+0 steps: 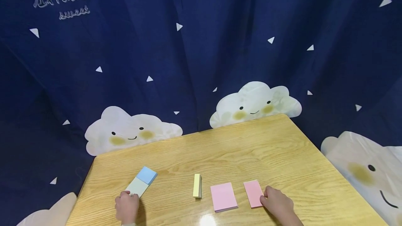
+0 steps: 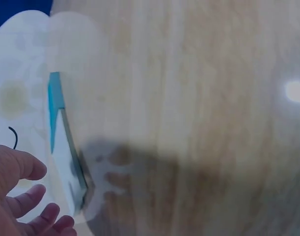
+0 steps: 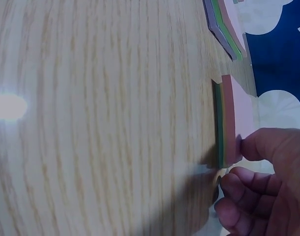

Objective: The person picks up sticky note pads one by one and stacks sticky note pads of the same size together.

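Note:
At the left of the table, my left hand (image 1: pixel 127 205) is at the near end of a sticky note pad with a pale green part (image 1: pixel 137 186) and a blue part (image 1: pixel 146 175). The left wrist view shows the thumb and curved fingers apart, beside the pad (image 2: pixel 66 162). On the right, my right hand (image 1: pixel 277 203) pinches the near right corner of a pink sticky note pad (image 1: pixel 253 193). Its thumb (image 3: pixel 260 143) lies on the top sheet, with the other fingers curled at the near edge. Green and yellowish layers show beneath the pink.
Between the hands stand a narrow yellow sticky note pad (image 1: pixel 196 186) and a square light pink pad (image 1: pixel 223 197). They rest on a wooden table (image 1: pixel 220 152). A dark blue curtain (image 1: pixel 194 51) with smiling clouds hangs behind it.

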Motion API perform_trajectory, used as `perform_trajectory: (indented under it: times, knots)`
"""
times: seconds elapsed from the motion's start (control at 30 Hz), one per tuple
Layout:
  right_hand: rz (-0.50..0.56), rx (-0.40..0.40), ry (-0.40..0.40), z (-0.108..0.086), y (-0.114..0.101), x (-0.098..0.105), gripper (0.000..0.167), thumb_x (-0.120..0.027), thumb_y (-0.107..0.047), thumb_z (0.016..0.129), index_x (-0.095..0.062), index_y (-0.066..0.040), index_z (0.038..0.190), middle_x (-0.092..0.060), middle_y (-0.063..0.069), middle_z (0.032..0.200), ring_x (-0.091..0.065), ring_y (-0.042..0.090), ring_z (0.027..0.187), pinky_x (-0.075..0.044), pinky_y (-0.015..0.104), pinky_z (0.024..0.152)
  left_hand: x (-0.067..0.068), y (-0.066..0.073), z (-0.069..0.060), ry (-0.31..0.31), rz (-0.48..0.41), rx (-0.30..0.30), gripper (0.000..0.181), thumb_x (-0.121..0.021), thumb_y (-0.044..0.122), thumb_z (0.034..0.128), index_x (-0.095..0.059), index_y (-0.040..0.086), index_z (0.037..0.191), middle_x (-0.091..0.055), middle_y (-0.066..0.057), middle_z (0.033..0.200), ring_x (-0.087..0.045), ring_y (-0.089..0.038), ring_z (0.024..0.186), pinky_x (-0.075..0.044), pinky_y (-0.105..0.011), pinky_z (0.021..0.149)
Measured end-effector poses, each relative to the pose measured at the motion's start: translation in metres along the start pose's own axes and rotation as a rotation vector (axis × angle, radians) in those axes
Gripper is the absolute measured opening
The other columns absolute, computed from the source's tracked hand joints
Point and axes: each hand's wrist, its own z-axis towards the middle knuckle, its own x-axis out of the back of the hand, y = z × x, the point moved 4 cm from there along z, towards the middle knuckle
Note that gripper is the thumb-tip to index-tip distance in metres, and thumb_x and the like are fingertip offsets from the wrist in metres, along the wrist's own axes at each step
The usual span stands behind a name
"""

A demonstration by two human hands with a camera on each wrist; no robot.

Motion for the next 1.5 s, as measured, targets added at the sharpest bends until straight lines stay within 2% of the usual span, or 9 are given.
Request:
perform_trajectory:
  times: [0.2,0.4,0.6,0.83,0.93,1.07,1.17,1.27,1.5]
  knots:
    - [-0.004,-0.003,-0.008,0.0,0.0,0.0,0.012,-0.055,-0.023,0.072,-0.047,-0.014,0.07,-0.053,0.004,0.067,-0.047,0.02,0.057,-0.035,0.04,0.048,0.001,-0.005,-0.003,0.053,0.041,-0.005,0.037,-0.048,0.015,0.0773,-0.04,-0.017,0.094,-0.04,-0.037,0.09,-0.043,-0.054,0.088,-0.038,-0.062,0.062]
    - [-0.006,-0.008,-0.006,-0.002,-0.001,0.002,0.012,-0.055,-0.023,0.072,-0.047,-0.014,0.07,-0.053,0.004,0.067,-0.047,0.019,0.058,-0.035,0.04,0.048,-0.005,-0.012,0.003,0.042,0.082,0.022,0.045,-0.05,0.019,0.0793,-0.036,-0.021,0.095,-0.038,-0.039,0.089,-0.043,-0.055,0.087,-0.039,-0.061,0.062]
    - [-0.005,-0.012,-0.014,-0.002,-0.002,0.002,0.012,-0.055,-0.023,0.072,-0.047,-0.014,0.069,-0.051,0.002,0.066,-0.046,0.018,0.057,-0.035,0.039,0.048,-0.008,-0.015,0.006,0.032,0.151,0.004,0.045,-0.054,0.02,0.0806,-0.039,-0.022,0.092,-0.04,-0.038,0.087,-0.043,-0.054,0.088,-0.04,-0.06,0.061]
    - [-0.012,-0.013,-0.021,0.0,-0.001,0.001,0.012,-0.055,-0.023,0.073,-0.047,-0.014,0.071,-0.052,0.003,0.066,-0.046,0.018,0.058,-0.036,0.039,0.048,-0.008,-0.013,0.008,0.022,0.153,-0.015,0.047,-0.058,0.019,0.0805,-0.039,-0.021,0.096,-0.041,-0.038,0.088,-0.043,-0.053,0.089,-0.04,-0.06,0.062]
    - [-0.012,-0.013,-0.019,-0.001,-0.001,0.001,0.012,-0.055,-0.023,0.072,-0.048,-0.014,0.071,-0.052,0.003,0.066,-0.047,0.019,0.057,-0.036,0.04,0.048,-0.01,-0.013,0.01,-0.02,0.151,-0.012,0.05,-0.059,0.018,0.0817,-0.035,-0.013,0.113,-0.039,-0.04,0.095,-0.041,-0.055,0.093,-0.039,-0.061,0.065]
    - [-0.013,-0.012,-0.018,-0.001,-0.001,0.002,0.012,-0.055,-0.023,0.072,-0.047,-0.014,0.072,-0.052,0.004,0.066,-0.047,0.019,0.057,-0.036,0.04,0.047,-0.016,-0.014,0.014,-0.13,0.199,-0.003,0.051,-0.054,0.019,0.0864,-0.031,0.001,0.128,-0.033,-0.041,0.104,-0.036,-0.056,0.098,-0.038,-0.062,0.07]
    - [-0.013,-0.01,-0.019,-0.001,-0.002,0.002,0.012,-0.055,-0.023,0.073,-0.048,-0.013,0.072,-0.052,0.004,0.066,-0.046,0.019,0.057,-0.036,0.041,0.048,-0.018,-0.015,0.016,-0.167,0.238,-0.008,0.045,-0.052,0.02,0.0882,-0.038,0.001,0.126,-0.033,-0.04,0.105,-0.036,-0.056,0.1,-0.038,-0.062,0.071]
    - [-0.012,-0.011,-0.022,-0.002,-0.002,0.002,0.013,-0.055,-0.023,0.073,-0.048,-0.013,0.072,-0.053,0.004,0.067,-0.047,0.019,0.058,-0.037,0.041,0.048,-0.017,-0.015,0.016,-0.173,0.242,-0.03,0.042,-0.052,0.019,0.088,-0.042,0.001,0.125,-0.034,-0.039,0.107,-0.036,-0.056,0.1,-0.038,-0.062,0.07]
    - [-0.013,-0.015,-0.026,-0.002,-0.001,0.002,0.013,-0.055,-0.024,0.073,-0.048,-0.013,0.074,-0.054,0.005,0.068,-0.048,0.02,0.058,-0.037,0.042,0.049,-0.013,-0.015,0.015,-0.222,0.259,-0.126,0.035,-0.06,0.017,0.0834,-0.053,0.003,0.115,-0.044,-0.033,0.102,-0.043,-0.051,0.096,-0.041,-0.06,0.068]
